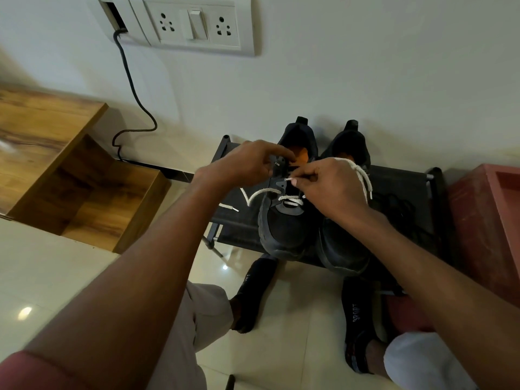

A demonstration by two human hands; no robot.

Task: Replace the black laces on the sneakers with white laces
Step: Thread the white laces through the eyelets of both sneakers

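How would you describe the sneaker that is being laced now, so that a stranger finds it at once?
Look at the low black rack against the wall, where two dark sneakers stand side by side. It is the left sneaker, under both hands. Only this one has a white lace crossing its front; the right sneaker shows none threaded.
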